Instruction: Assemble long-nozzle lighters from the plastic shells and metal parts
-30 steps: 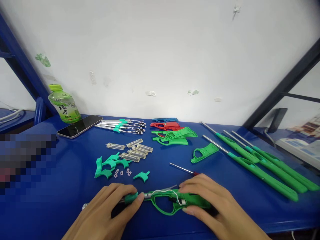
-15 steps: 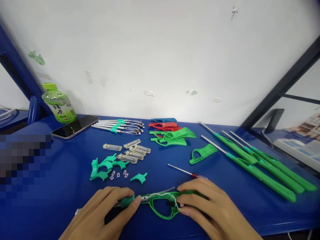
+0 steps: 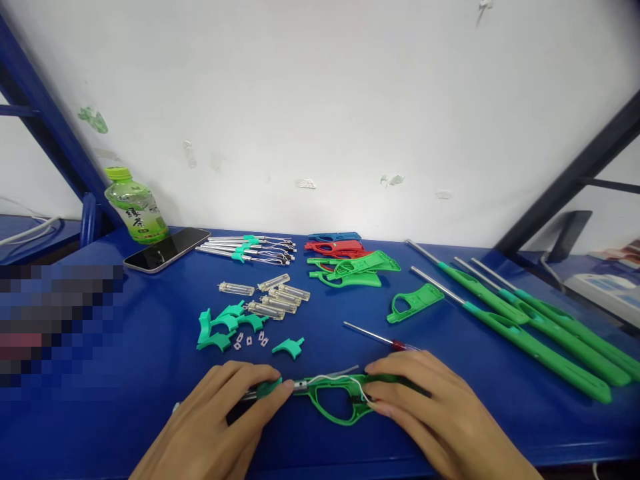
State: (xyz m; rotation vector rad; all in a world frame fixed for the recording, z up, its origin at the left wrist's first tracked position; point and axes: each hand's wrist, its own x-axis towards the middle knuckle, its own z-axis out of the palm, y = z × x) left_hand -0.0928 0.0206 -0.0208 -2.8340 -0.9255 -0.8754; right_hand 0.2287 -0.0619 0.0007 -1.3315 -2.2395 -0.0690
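My left hand (image 3: 220, 420) is closed around a metal lighter tube (image 3: 300, 385) with a teal collar (image 3: 269, 388), holding its end against a green lighter handle half (image 3: 334, 420). My right hand (image 3: 440, 407) pinches the other end of that handle half, its fingertips at a dark part inside the shell. A white wire (image 3: 327, 378) runs from the tube over the trigger opening to the right fingertips. A thin tube also lies along the shell's upper edge. Just beyond my right hand is a screwdriver (image 3: 373, 335) with a red handle.
Teal triggers (image 3: 225, 322), tiny pink clips (image 3: 249, 341) and clear fuel tanks (image 3: 273, 308) lie beyond my left hand. Behind them are wired tubes (image 3: 240, 248), a phone (image 3: 167, 251) and a bottle (image 3: 136, 207). Loose handle halves (image 3: 350, 267) and long green lighters (image 3: 540, 350) lie farther right.
The whole view has swung slightly left, so everything appears farther right. Both hands keep the same hold on the tube and the handle half, with little visible movement.
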